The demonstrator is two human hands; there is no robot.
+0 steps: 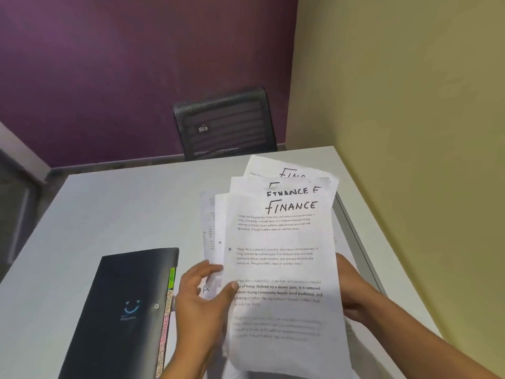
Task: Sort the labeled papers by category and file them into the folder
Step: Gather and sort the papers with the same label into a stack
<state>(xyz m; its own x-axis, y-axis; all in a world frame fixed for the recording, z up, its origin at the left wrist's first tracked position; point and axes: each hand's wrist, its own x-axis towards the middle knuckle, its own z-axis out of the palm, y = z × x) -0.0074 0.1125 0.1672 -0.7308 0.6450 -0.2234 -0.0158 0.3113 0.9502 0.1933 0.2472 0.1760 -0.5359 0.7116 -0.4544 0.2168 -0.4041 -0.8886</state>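
White FINANCE sheets, fanned so headings showed, were held above the surface; left hand pinched the edge w/ thumb, right hand gripped behind, prob. closed. Folder lay shut, left.

Top sheet of held stack: "FINANCE" handwritten in black marker at head; printed paragraphs below, opening "Village life is a peaceful...", remainder blurred. Sheet behind: "FINANCE", block capitals. Rearmost sheet: partial "FINA". Black folder: pale blue smile logo, caption beneath too small to read.
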